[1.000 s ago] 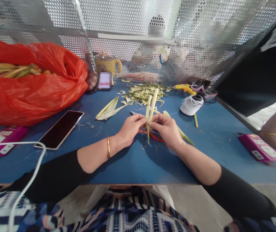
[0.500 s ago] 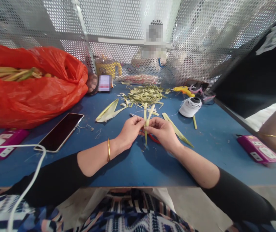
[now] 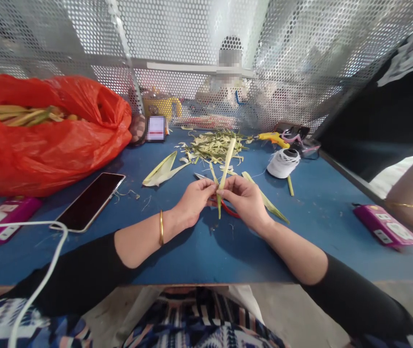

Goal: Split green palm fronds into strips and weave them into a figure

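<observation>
Between my two hands, pale green husk strips (image 3: 228, 162) stand crossed, their upper ends spread apart and a tip pointing down below the fingers. My left hand (image 3: 197, 200) pinches them from the left, thumb and index finger together. From the other side my right hand (image 3: 248, 198) pinches the same strips. Under the hands lies a pair of scissors (image 3: 232, 211) with red handles, mostly covered; a blade pokes out past my left fingers. A folded husk piece (image 3: 163, 173) rests to the left, and a long husk leaf (image 3: 273, 205) lies by my right hand.
Husk trimmings (image 3: 213, 145) are heaped behind the hands. Right of them sit a white thread spool (image 3: 282, 164), a yellow glue gun (image 3: 274, 139) and a purple pack (image 3: 387, 226). Leftward are a phone (image 3: 88, 203) and a red plastic bag (image 3: 54, 150). A person's arm (image 3: 412, 193) is at right.
The strips' upper ends have shifted: one now rises taller toward the right, while the other leans left and shows lower. Both hands keep their pinch in nearly the same place.
</observation>
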{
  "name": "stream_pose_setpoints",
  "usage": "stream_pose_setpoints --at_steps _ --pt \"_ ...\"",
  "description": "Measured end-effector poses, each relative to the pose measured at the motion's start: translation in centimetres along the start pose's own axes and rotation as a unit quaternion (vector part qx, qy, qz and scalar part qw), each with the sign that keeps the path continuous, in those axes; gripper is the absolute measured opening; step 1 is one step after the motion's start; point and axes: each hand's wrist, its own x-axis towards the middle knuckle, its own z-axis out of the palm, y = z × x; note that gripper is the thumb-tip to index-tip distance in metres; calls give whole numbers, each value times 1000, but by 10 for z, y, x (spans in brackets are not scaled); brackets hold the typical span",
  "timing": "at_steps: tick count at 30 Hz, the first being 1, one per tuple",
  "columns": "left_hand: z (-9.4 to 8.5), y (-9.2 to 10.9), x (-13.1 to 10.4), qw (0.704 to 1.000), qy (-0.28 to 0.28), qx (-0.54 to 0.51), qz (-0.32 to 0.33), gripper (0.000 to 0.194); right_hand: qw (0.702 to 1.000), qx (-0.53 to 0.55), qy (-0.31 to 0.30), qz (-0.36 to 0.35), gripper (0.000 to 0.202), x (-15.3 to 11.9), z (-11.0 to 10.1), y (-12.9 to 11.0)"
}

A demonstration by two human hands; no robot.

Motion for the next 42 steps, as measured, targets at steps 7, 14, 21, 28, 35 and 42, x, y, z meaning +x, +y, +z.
stream_pose_setpoints --at_steps 7,14,21,28,35,42 --pt "0 1 1 999 28 11 21 15 998 12 -31 61 28 0 -1 3" --pt "-3 2 1 1000 -10 13 6 14 998 11 -18 64 29 1 -3 1" --pt "-2 1 3 1000 17 8 -5 16 1000 -11 -3 -8 27 -1 -1 1" --pt "-2 3 4 999 38 5 7 15 998 -42 -11 -48 29 -5 -4 -7" --pt "-1 4 3 999 47 1 2 15 997 -53 -36 -38 32 -4 -7 -8" --pt "-7 2 6 998 57 -8 16 12 992 -9 -122 -21 32 -10 -11 -23"
